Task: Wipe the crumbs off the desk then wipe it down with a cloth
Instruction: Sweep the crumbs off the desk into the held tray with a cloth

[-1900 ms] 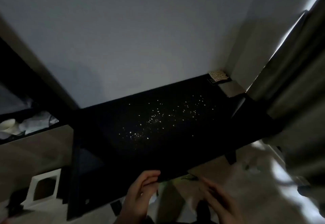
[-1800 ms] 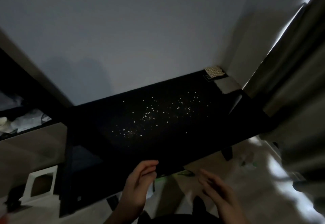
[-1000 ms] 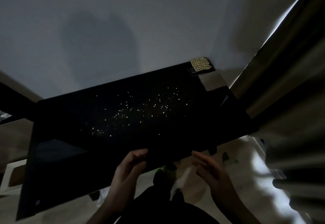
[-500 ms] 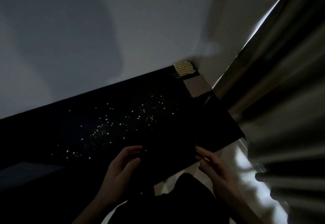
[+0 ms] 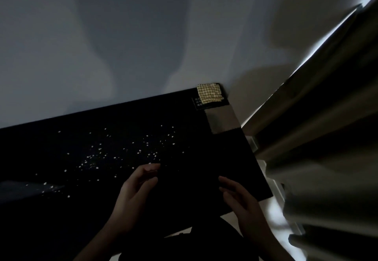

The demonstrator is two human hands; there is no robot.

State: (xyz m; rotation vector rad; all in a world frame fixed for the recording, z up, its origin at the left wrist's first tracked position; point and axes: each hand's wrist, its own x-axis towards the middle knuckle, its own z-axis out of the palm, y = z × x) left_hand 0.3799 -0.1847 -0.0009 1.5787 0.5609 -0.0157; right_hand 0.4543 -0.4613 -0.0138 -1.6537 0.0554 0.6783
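Observation:
A black desk point(image 5: 204, 158) runs along the wall in a dim room. Pale crumbs point(image 5: 122, 152) lie scattered over its middle and left part. A yellow checked cloth point(image 5: 209, 93) sits folded in the far right corner of the desk. My left hand point(image 5: 135, 195) hovers over the near part of the desk, fingers apart and slightly curled, holding nothing. My right hand point(image 5: 239, 199) is beside it to the right, fingers spread, also with nothing in it. Both hands are just short of the crumbs.
A grey flat square point(image 5: 222, 120) lies on the desk just in front of the cloth, over a small black label. Heavy curtains point(image 5: 327, 137) hang close at the right, with light floor point(image 5: 272, 209) below them. The plain wall point(image 5: 143, 45) stands behind the desk.
The view has closed in on the desk and swung right. Both hands have moved forward from below the desk's near edge to above its surface. The crumbs and cloth lie as before.

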